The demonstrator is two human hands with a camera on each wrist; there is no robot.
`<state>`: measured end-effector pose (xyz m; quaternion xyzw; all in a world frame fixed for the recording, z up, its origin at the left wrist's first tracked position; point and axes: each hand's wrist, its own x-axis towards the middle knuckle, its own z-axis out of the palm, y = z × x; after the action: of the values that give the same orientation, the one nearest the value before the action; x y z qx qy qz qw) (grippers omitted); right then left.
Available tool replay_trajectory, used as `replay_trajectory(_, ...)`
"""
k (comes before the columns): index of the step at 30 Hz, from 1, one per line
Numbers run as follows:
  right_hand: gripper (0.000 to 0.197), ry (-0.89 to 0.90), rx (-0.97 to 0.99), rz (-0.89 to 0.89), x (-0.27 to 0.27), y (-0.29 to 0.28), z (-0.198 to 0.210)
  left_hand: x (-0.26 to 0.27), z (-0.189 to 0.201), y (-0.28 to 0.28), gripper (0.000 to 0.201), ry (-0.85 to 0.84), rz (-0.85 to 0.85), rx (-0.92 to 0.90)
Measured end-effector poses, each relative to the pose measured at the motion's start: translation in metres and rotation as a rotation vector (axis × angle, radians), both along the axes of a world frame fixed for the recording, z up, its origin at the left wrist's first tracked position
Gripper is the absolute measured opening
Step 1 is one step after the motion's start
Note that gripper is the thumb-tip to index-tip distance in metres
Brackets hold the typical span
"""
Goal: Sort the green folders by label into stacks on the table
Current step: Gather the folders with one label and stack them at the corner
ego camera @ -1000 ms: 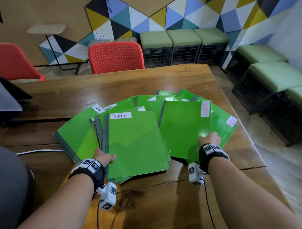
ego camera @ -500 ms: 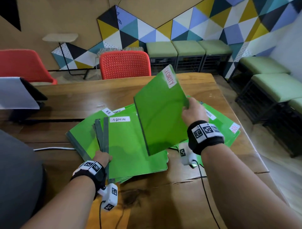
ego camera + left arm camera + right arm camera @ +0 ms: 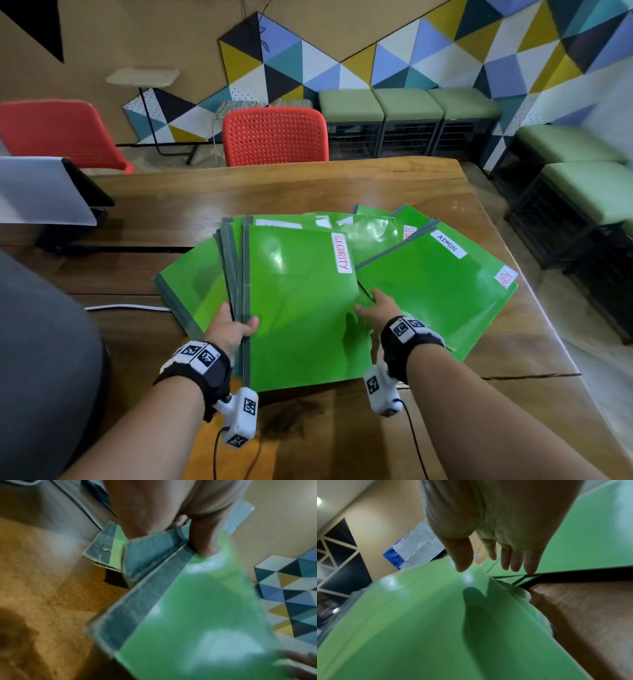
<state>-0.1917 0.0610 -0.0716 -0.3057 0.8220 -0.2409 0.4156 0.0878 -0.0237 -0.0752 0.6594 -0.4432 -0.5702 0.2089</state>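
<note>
A green folder labelled SECURITY (image 3: 301,318) lies on top of the left stack of green folders on the wooden table (image 3: 171,198). My left hand (image 3: 231,329) grips that stack at its grey spine side, thumb pressed on the top folder (image 3: 197,615). My right hand (image 3: 375,308) hovers at the SECURITY folder's right edge with straight fingers and holds nothing. In the right wrist view its thumb (image 3: 462,561) touches the folder's corner (image 3: 402,628). To the right lies a fanned pile topped by an ADMIN folder (image 3: 428,291). Lower folders' labels are mostly hidden.
A dark device with a white sheet (image 3: 44,188) sits at the table's left, and a white cable (image 3: 126,307) runs in front of it. A red chair (image 3: 274,137) stands behind the table. The table's right edge (image 3: 548,325) is close to the pile.
My right hand lifted the SECURITY folder off the right pile, carried it left, laid it over the ADMIN folder on the left stack and let go. My left hand kept its hold.
</note>
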Motion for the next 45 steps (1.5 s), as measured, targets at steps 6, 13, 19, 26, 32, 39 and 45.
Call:
replay_trajectory(6,0.067,-0.363,-0.401,-0.232,-0.017,0.037,0.046,-0.014,0.033,0.033,0.051,0.227,-0.139,-0.156)
replay_trajectory(13,0.06,-0.466,-0.726,-0.311,-0.011,0.087,0.095,-0.03,0.067,0.068,0.05,0.387,-0.169,-0.24)
replay_trajectory(19,0.061,-0.421,-0.732,-0.319,-0.006,0.12,0.107,-0.039,0.08,0.086,0.08,0.454,-0.088,-0.285)
replay_trajectory(26,0.067,-0.135,-0.507,-0.195,0.003,0.133,0.064,-0.034,0.051,0.104,0.079,0.239,-0.185,-0.266)
replay_trajectory(32,0.042,0.174,-0.239,-0.082,0.01,0.145,0.026,-0.023,0.018,0.087,0.066,-0.197,-0.384,-0.296)
replay_trajectory(39,0.052,0.211,-0.181,-0.071,0.007,0.15,0.029,-0.025,0.039,0.1,0.051,-0.378,-0.434,-0.304)
replay_trajectory(45,0.047,0.248,-0.169,-0.117,0.005,0.15,0.032,-0.033,0.046,0.098,0.05,-0.491,-0.453,-0.26)
